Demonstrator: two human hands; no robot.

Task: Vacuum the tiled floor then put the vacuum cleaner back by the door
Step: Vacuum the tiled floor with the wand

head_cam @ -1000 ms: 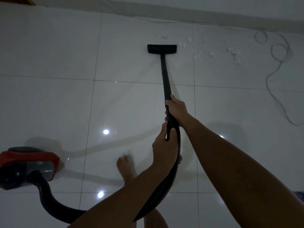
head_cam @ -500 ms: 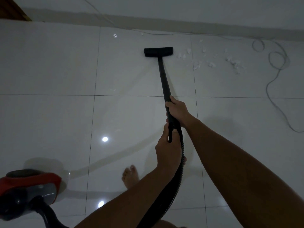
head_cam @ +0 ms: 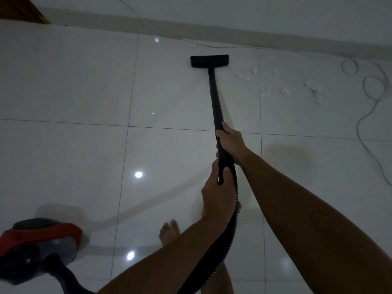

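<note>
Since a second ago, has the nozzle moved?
Yes. The nozzle went forward, away from the horizontal grout line and closer to the wall.

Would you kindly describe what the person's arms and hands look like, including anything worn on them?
Both forearms are bare as far as the frame shows: no sleeves, gloves or watch in view. The left hand and right hand show no rings or markings that I can make out in the dim light.

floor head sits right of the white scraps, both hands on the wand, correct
Not quite. In the head view the floor head sits left of the white scraps, not right. Both the left hand and right hand do grip the wand.
</note>
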